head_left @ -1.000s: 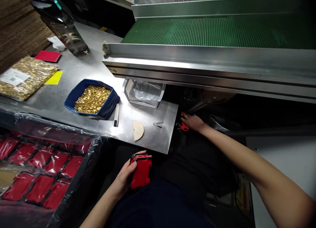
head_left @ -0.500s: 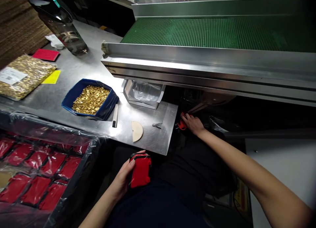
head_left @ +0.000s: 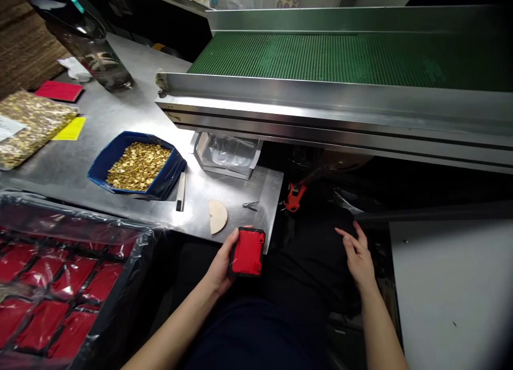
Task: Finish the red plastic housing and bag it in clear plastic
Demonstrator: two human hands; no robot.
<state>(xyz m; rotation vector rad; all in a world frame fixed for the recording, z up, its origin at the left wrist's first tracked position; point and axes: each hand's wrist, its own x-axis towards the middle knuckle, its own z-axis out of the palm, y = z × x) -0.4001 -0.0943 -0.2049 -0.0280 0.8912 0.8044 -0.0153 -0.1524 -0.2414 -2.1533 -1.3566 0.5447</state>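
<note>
My left hand grips a small red block with a black rim, held just in front of the steel table's near edge. My right hand hovers over my dark lap with fingers spread and nothing in it. A red-orange tool hangs in the dark gap right of the table, well clear of my right hand. On the table close to the left hand lie a pale half-round disc and a small metal clip.
A blue tub of gold pieces and a bagged heap of them sit on the table. A plastic-lined crate of red pouches stands at lower left. A green conveyor with a steel rail runs overhead. A white surface is at right.
My right hand drew back from the red-orange tool toward my lap and opened. My left hand lifted the red block up toward the table edge.
</note>
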